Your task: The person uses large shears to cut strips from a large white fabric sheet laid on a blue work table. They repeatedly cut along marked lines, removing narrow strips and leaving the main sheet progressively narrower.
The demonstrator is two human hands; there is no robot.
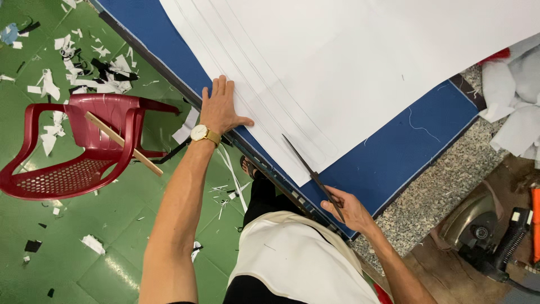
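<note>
The fingers (220, 90) of the person's left hand (220, 110) lay flat and close together, thumb splayed, pressing the near edge of a stack of white fabric (315, 62) against the blue-covered tabletop (394, 152), a gold wristwatch (201, 134) showing at the wrist. The right hand (350, 209) was curled shut around the handles of long dark scissors (311, 171), whose closed blades pointed up toward the corner of the stack, the tip resting at its near edge. The layers sat stepped rather than flush along that side, and with only one palm holding them they looked liable to slide against each other, so any cut begun there could run crooked or catch fewer layers than intended; the left thumb also lay not far from the line of the blades. Beyond the cloth, a speckled stone counter (436, 197) carried a steam iron (478, 225) at the right, with a heap of white offcuts (517, 107) above it. On the green floor (112, 247), littered with white and black scraps, stood a red plastic chair (73, 152) with a wooden stick (124, 143) lying across its armrests.
</note>
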